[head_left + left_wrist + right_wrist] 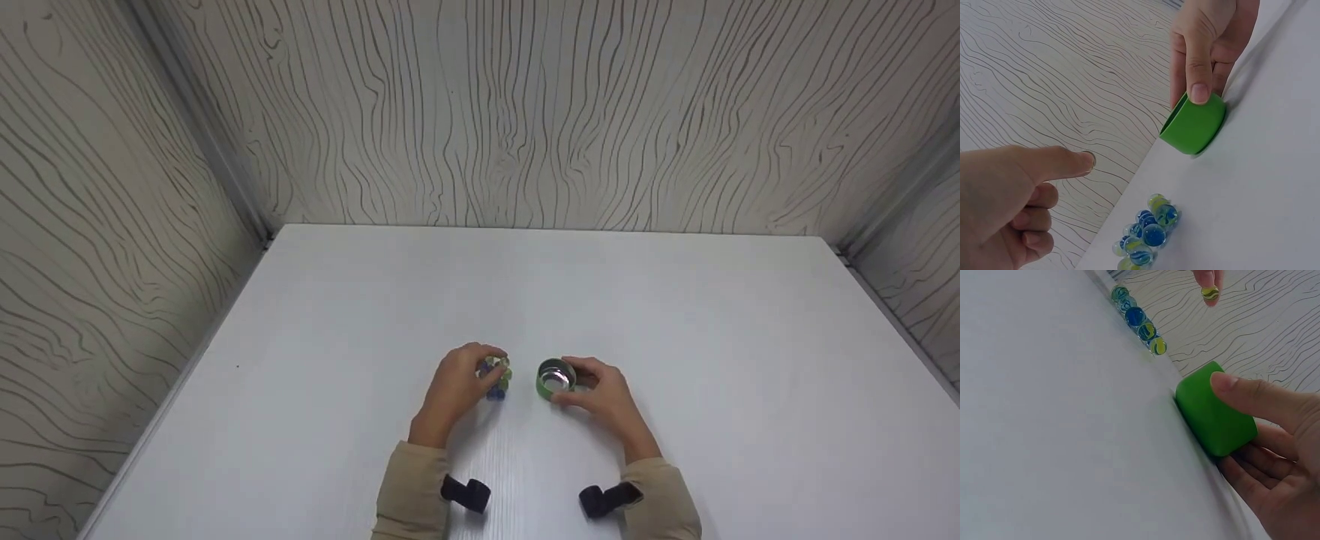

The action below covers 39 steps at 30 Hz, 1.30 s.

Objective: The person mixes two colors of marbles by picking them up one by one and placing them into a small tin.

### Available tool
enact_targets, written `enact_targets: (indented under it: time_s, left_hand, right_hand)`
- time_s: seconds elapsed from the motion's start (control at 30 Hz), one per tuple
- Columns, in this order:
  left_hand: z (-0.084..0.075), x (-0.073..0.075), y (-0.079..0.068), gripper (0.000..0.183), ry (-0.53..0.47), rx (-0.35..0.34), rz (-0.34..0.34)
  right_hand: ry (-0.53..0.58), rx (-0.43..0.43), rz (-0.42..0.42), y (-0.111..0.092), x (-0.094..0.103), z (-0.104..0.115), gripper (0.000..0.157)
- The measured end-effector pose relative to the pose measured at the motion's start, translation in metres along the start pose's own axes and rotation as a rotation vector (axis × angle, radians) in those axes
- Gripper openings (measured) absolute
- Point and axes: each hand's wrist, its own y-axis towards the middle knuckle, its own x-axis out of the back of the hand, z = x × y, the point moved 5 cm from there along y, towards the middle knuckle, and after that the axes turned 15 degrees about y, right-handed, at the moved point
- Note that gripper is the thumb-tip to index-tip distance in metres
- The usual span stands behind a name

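My left hand point(459, 381) is raised over a cluster of glass marbles point(1154, 235) and pinches one yellow-streaked marble point(1210, 293) between thumb and fingertips. Most of that marble hides behind the thumb in the left wrist view. The clustered marbles are clear glass with blue, green and yellow swirls, and they lie close together on the white table. To their right, my right hand point(609, 396) holds a small green cup point(1197, 129) by its side, thumb on one wall and fingers around the other. The cup's mouth faces up and shows a shiny silver inside in the head view.
The white table point(360, 300) stretches around both hands. Behind it stands a wood-grain patterned panel point(495, 112), with another such panel point(97, 262) along the left side. A black wrist mount point(469, 495) juts inward from the left sleeve, and another mount point(604, 500) from the right.
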Motion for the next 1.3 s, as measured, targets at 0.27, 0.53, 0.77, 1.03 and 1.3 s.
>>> enact_targets:
  time_s: [0.27,0.53,0.77,1.03,1.3]
  left_hand:
    - [-0.012,-0.001,0.003,0.021,0.000,-0.029,-0.029]
    - [-0.031,-0.012,0.009,0.021,-0.002,-0.037,0.000]
    - [-0.045,-0.018,0.011,0.022,0.048,-0.064,0.022]
    - [-0.042,-0.016,0.014,0.021,0.081,-0.062,0.017]
    - [-0.045,-0.024,0.010,0.022,0.065,-0.067,0.060]
  right_hand:
    - [0.010,0.013,0.021,-0.001,0.000,0.001,0.061]
    - [0.009,0.043,0.042,-0.001,0.001,0.000,0.060]
    - [0.023,0.046,0.062,0.001,0.002,0.001,0.058]
    - [0.028,0.050,0.064,0.006,0.000,0.006,0.058]
    - [0.039,0.026,0.059,0.000,0.001,0.000,0.057]
